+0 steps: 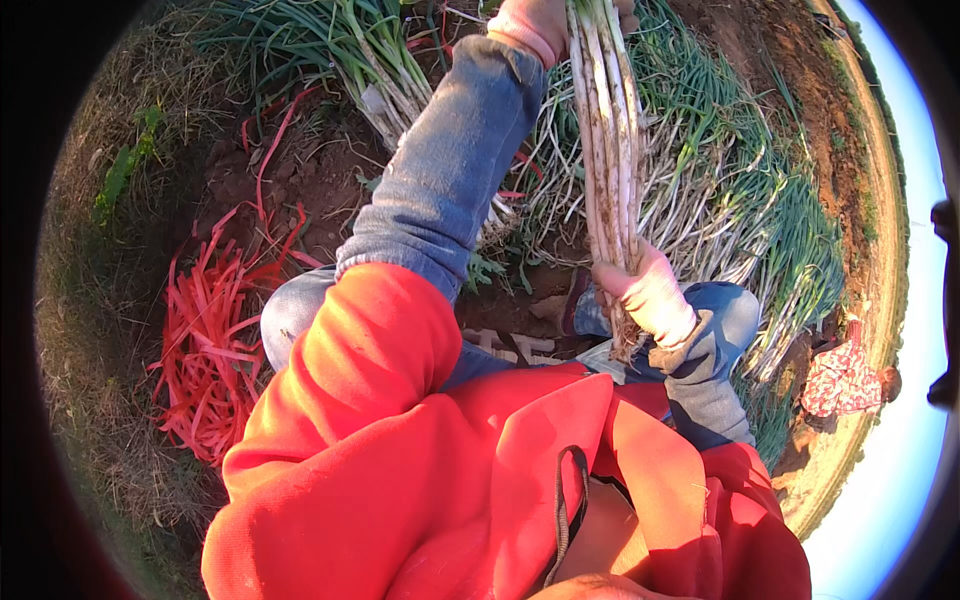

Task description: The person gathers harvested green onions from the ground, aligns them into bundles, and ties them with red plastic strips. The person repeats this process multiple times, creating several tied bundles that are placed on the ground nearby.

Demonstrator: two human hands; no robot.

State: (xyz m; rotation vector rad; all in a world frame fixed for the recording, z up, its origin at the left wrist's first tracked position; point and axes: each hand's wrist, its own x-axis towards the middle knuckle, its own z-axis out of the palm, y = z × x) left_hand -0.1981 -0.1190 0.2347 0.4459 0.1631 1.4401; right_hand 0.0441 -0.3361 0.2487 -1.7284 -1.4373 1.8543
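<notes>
A bundle of green onions (604, 135) stands upright before me, its long white stalks streaked with soil. My right hand (649, 292) grips it low, just above the brown roots. Higher up, at the top edge of the picture, my left hand (536, 26) is around the stalks, partly cut off by the frame. The bundle's leaf ends run out of view. Left of my outstretched left forearm lies another bunch of green onions (379, 82), its roots showing past the sleeve. To the right, a long heap of loose green onions (705, 172) spreads over the ground.
A tangled pile of red plastic strips (210, 352) lies by my left knee (292, 315), with loose strands on the soil beyond. Dry grass (112, 300) borders the far left. Another person (844, 382) in a patterned red-and-white top is at the right, near a dirt track (885, 202).
</notes>
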